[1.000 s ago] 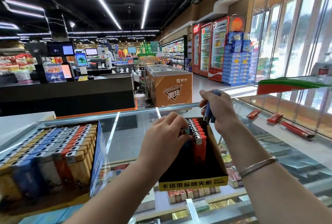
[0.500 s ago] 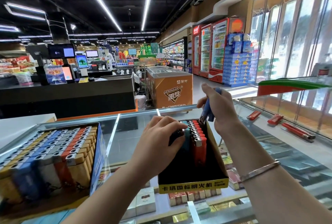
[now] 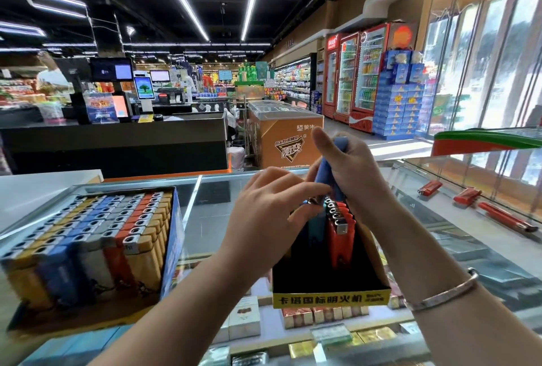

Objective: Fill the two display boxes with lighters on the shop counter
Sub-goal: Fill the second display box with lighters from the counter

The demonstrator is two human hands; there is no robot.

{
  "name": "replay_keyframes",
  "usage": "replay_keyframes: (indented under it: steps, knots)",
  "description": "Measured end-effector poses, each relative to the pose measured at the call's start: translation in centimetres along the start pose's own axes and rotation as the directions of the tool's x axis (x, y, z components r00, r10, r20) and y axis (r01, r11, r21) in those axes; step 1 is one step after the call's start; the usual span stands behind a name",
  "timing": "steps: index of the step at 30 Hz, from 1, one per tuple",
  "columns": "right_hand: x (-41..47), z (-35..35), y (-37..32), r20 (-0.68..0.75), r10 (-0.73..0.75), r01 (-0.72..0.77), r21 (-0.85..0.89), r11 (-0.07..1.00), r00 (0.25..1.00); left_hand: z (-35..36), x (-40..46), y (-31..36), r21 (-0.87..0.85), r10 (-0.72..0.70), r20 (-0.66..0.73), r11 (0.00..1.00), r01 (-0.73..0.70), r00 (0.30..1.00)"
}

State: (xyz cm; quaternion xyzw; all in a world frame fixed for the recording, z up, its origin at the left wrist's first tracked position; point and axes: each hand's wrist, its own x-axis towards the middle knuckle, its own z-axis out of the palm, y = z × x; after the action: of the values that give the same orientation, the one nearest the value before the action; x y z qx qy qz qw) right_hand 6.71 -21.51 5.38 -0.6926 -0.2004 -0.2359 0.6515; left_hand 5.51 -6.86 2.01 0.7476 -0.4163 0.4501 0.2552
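Lighters (image 3: 337, 216) half-fill the black display box (image 3: 328, 295) at 6 o'clock on the glass tabletop (image 3: 205, 213). Right hand (image 3: 349, 172) has lifted, clenched around blue lighters (image 3: 324, 172); left hand (image 3: 272, 213) now reaches for one with loosely curled fingers, grasping nothing, so another row is coming.

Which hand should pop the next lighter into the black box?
Probably the right hand. It already grips blue lighters just above the black box. The left hand holds nothing; its fingers rest on the row of lighters standing in the box, so it looks better placed to steady them.
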Motion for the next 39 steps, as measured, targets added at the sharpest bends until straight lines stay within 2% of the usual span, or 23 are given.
replay_keyframes:
  steps: [2, 4, 7, 10, 13, 16, 18, 21, 25, 28, 36, 39]
  knots:
    - [0.1, 0.0, -0.1, 0.001, 0.022, -0.022, -0.002, 1.000, 1.000, 0.0, 0.0, 0.0, 0.008, 0.017, -0.030, 1.000, -0.016, 0.999]
    - [0.0, -0.2, -0.1, -0.014, 0.056, -0.056, -0.005, 0.998, 0.998, -0.2, 0.2, 0.2, -0.064, -0.024, -0.064, 0.998, 0.020, 0.998]
    - [-0.1, -0.2, 0.0, 0.004, 0.108, -0.108, -0.024, 0.994, 0.994, -0.7, 0.5, 0.4, -0.241, -0.167, -0.123, 0.961, 0.133, 0.978]
    - [-0.2, 0.1, 0.0, 0.015, 0.116, -0.115, -0.062, 0.991, 0.993, -1.4, 0.7, 0.2, -0.348, -0.304, -0.175, 0.909, 0.230, 0.937]
    - [-0.1, -0.2, 0.1, -0.074, 0.086, -0.091, -0.062, 0.994, 0.994, -1.7, 0.8, -0.5, -0.390, -0.395, -0.162, 0.867, 0.309, 0.904]
    - [0.2, -1.0, 0.5, -0.248, 0.084, -0.111, -0.096, 0.989, 0.965, -1.5, 0.7, -0.9, -0.393, -0.417, -0.049, 0.843, 0.366, 0.908]
    - [0.4, -1.5, 0.8, -0.317, 0.096, -0.134, -0.101, 0.986, 0.943, -1.2, 0.4, -0.9, -0.347, -0.387, -0.018, 0.867, 0.357, 0.922]
    - [0.4, -1.6, 1.1, -0.333, 0.103, -0.141, -0.091, 0.986, 0.937, -1.1, 0.3, -0.7, -0.232, -0.332, -0.074, 0.923, 0.307, 0.940]
    - [0.6, -1.4, 1.2, -0.328, 0.083, -0.130, -0.126, 0.984, 0.941, -1.2, 0.4, -0.7, -0.263, -0.323, -0.095, 0.920, 0.290, 0.941]
    - [0.6, -1.4, 1.2, -0.334, 0.068, -0.120, -0.137, 0.983, 0.940, -1.1, 0.3, -0.7, -0.184, -0.287, -0.091, 0.946, 0.267, 0.954]
    - [0.6, -1.5, 1.1, -0.333, 0.085, -0.134, -0.129, 0.983, 0.939, -0.2, -0.2, -0.5, 0.072, -0.256, 0.079, 0.965, 0.251, 0.963]
    - [0.5, -1.6, 1.2, -0.333, 0.086, -0.137, -0.133, 0.982, 0.939, -0.1, -0.1, -0.3, 0.132, -0.257, 0.100, 0.961, 0.243, 0.961]
